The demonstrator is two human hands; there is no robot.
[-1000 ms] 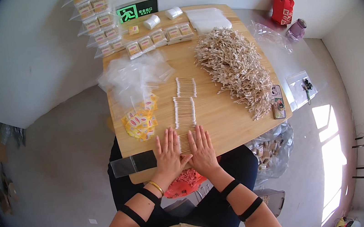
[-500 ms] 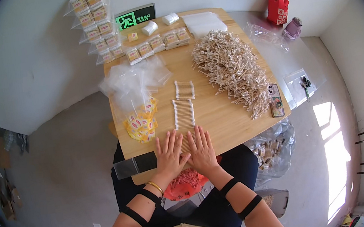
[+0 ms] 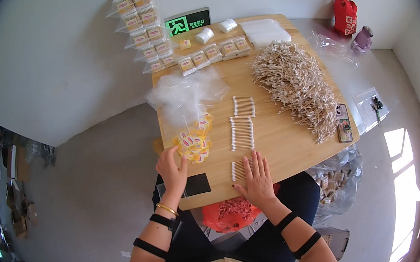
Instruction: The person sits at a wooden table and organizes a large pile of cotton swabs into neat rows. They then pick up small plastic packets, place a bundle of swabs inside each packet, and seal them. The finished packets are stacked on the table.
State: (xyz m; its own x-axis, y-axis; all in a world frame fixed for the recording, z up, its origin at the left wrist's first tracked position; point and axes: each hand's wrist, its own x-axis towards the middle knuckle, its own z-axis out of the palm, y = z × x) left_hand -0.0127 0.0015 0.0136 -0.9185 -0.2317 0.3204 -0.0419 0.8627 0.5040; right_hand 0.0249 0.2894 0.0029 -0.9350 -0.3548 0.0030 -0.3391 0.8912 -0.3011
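My left hand is at the left edge of a pile of small yellow-and-white printed cards, index finger touching them and thumb apart from it. Flat on the wooden table lies my right hand, its fingers stretched out over the right end of a short row of cotton swabs. Beyond it, two more neat rows of swabs lie side by side, a middle row and a far row. A large loose heap of cotton swabs covers the right of the table.
Clear plastic bags lie behind the cards. Packed swab bundles line the back, beside a tall stack of packs. A phone lies at the right edge, a dark flat piece at the front left. Below hangs a red bag.
My left hand has left the swab row and moved left to the yellow cards. My right hand stays by the near row. The whole view has shifted, so the table sits further right.
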